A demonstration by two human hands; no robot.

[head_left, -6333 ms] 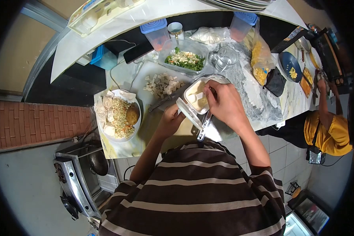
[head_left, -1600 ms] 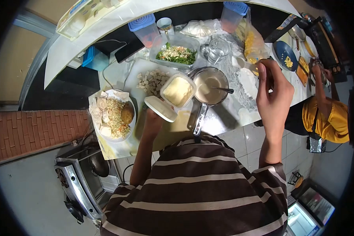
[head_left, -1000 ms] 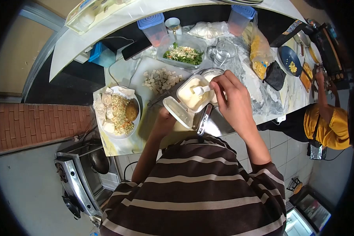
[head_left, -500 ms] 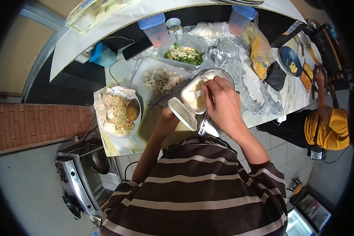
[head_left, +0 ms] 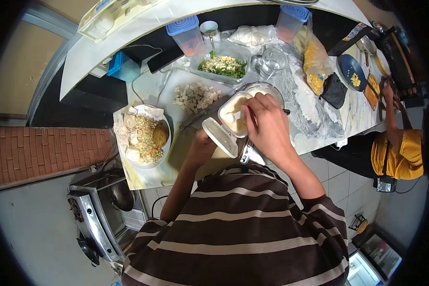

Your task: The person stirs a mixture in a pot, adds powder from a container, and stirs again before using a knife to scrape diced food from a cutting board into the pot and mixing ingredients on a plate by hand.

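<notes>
In front of my body, my left hand (head_left: 201,148) is closed round a small white plastic container (head_left: 221,113) with its flip lid (head_left: 220,137) open towards me. Pale powder fills part of it. My right hand (head_left: 270,121) reaches over the container's right side, fingers pinched together on what looks like a small white spoon (head_left: 232,117) dipping into the powder. The fingers hide its handle. Beneath both lies a metal pan or bowl (head_left: 278,90), partly covered by my right hand. A knife (head_left: 195,119) rests on the white cutting board (head_left: 169,95) beside diced white pieces (head_left: 198,97).
A plate (head_left: 150,164) of chopped vegetables and wrappers stands left. Behind are a clear tub (head_left: 245,59) of greens, a glass cup (head_left: 273,63), blue-lidded containers (head_left: 183,35) and a yellow-filled bag (head_left: 315,66). At far right, a person in a yellow top (head_left: 398,155) works near a blue pan (head_left: 350,69).
The container and my right hand have shifted very slightly left. My right fingers stay pinched over the container. The rest looks nearly the same.
</notes>
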